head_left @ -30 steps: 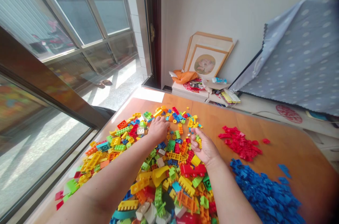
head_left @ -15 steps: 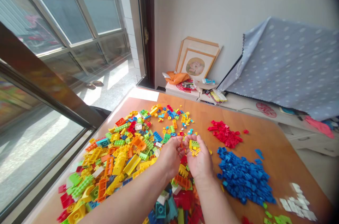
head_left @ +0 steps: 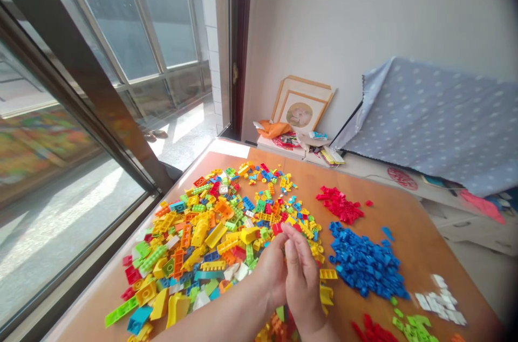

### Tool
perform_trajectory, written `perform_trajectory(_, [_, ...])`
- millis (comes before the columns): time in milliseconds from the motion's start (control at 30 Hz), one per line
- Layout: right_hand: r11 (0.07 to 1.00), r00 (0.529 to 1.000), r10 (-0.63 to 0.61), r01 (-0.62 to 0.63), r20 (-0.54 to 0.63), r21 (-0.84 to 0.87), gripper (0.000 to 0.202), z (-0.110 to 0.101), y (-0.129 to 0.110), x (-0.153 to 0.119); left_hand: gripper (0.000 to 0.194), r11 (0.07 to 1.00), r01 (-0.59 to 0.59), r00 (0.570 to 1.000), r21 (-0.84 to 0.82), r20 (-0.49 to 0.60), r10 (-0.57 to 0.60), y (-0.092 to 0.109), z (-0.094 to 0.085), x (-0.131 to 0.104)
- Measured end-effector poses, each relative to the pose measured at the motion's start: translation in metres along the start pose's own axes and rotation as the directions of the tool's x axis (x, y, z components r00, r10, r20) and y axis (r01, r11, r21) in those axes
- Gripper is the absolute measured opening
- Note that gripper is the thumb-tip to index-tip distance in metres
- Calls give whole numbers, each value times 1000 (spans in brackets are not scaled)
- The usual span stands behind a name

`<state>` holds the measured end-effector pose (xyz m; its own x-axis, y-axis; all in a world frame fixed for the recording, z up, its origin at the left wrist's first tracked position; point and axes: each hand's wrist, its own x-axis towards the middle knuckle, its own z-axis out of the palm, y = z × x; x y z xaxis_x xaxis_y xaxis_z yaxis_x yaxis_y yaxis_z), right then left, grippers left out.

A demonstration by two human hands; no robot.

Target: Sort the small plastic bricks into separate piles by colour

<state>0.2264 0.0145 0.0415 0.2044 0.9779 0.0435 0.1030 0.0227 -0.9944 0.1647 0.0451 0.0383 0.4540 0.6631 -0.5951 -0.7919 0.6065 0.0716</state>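
My left hand and my right hand are pressed together over the near right part of a mixed pile of toy bricks. Both are closed, with the fingers curled in and the right thumb across the front. Small yellow and green bricks lay in the right palm a moment ago; what is between the hands is now hidden. Around the hands lie yellow, orange, red, green, white and teal bricks, with a yellow brick just right of the right hand.
Sorted heaps of red bricks and blue bricks lie to the right. Closer in are white bricks, lime green bricks and more red bricks. White paper lies at the table's far corner, near the glass door.
My hands have closed together, hiding the yellow and green bricks that showed in the right palm. They have come nearer to me, and the camera view has shifted.
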Motion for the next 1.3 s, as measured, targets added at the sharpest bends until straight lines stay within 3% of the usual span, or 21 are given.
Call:
perform_trajectory(133, [994,983,-43,24,180,108,51,-1,-5,-19,23,994,12,997,-109,82,-3,-2,-13,-9])
perform_trajectory(233, [985,972,-57,17,230,173,51,-5,-5,-32,21,995,21,999,-96,36,-18,-7,-25,-18])
perform_trajectory(367, [956,999,-34,27,19,291,42,-21,0,-43,16,982,-170,982,-85,-93,162,-10,-31,-31])
perform_trajectory(467, [940,990,30,19,-137,341,36,-39,10,-44,19,958,-280,954,-67,-132,269,-3,-30,-40])
perform_trajectory(567, [938,970,132,-55,-205,342,35,-57,25,-49,18,941,-338,931,-35,-159,328,4,-28,-49])
perform_trajectory(667, [933,963,182,-105,-200,345,37,-70,40,-65,17,935,-355,924,14,-146,353,3,-28,-55])
perform_trajectory(867, [963,989,125,-103,-75,249,35,-79,61,-103,16,945,-314,947,87,-35,318,-29,-25,-59])
perform_trajectory(1033, [963,986,86,-45,-143,265,33,-88,81,-115,26,971,-222,969,89,128,210,-60,-38,-50])
perform_trajectory(1300, [944,956,-81,164,-282,285,28,-105,93,-132,44,979,-194,941,69,295,165,-102,-66,-45])
